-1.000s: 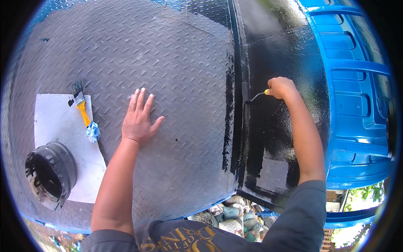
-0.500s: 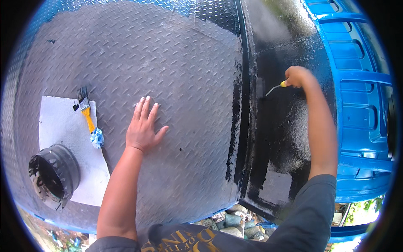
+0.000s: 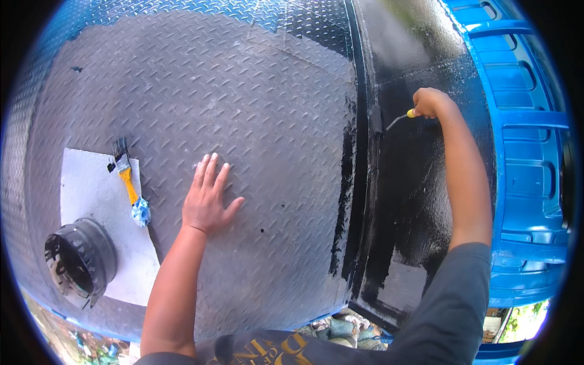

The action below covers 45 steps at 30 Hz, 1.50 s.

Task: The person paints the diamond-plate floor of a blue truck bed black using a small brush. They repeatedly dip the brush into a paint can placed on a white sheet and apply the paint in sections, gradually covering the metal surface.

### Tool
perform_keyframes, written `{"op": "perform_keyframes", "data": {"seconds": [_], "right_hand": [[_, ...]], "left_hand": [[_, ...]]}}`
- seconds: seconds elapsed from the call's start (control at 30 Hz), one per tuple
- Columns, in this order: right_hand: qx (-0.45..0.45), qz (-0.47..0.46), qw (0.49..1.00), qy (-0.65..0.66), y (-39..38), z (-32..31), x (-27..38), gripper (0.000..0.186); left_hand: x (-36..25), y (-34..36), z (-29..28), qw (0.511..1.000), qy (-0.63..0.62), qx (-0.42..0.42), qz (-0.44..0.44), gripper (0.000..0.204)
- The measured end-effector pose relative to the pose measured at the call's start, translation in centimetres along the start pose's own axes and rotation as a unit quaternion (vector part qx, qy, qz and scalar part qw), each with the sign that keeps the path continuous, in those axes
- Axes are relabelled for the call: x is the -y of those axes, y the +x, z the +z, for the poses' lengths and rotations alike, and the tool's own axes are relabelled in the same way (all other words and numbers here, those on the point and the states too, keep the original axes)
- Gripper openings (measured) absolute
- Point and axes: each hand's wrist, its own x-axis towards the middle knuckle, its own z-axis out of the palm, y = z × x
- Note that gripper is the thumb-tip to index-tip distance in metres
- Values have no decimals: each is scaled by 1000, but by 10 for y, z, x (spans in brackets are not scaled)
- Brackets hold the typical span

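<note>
My right hand (image 3: 431,103) is closed round the yellow handle of a small paint roller (image 3: 376,120). The dark roller head lies against the wet black side panel (image 3: 420,176), close to its seam with the treadplate floor. My left hand (image 3: 210,196) rests flat on the grey treadplate (image 3: 280,146), fingers spread and holding nothing. Left of it, a paintbrush (image 3: 126,176) with a yellow handle and black bristles lies partly on a white sheet (image 3: 91,182). Blue-and-white material wraps the brush's handle end. A paint-smeared black container (image 3: 91,255) stands on the sheet's near end.
A bare grey patch (image 3: 403,281) shows low on the black panel. Blue panelled metalwork with rails (image 3: 529,121) runs along the right side. Blue treadplate (image 3: 231,7) lies at the far edge. Several filled sacks (image 3: 344,327) lie below the near edge.
The roller has moved slightly away from me and left, toward the seam, with my right hand. My left hand stays flat in the same place; the whole view has shifted slightly.
</note>
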Motion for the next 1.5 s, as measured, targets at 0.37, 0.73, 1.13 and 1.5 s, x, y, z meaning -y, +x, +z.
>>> {"op": "perform_keyframes", "data": {"seconds": [0.37, 0.73, 1.13, 1.5], "right_hand": [[10, 0, 999, 32, 4, 3, -16, 28], [11, 1, 996, 85, -28, 1, -35, 26], [18, -14, 996, 84, -43, 15, -22, 23], [-22, -54, 998, -5, -63, 45, 1, 24]], "left_hand": [[-2, 1, -3, 1000, -8, 0, -5, 82], [-1, 0, -2, 1000, -2, -10, -8, 82], [1, 0, -2, 1000, -21, -11, 4, 83], [1, 1, 0, 1000, -21, -14, 9, 82]]}}
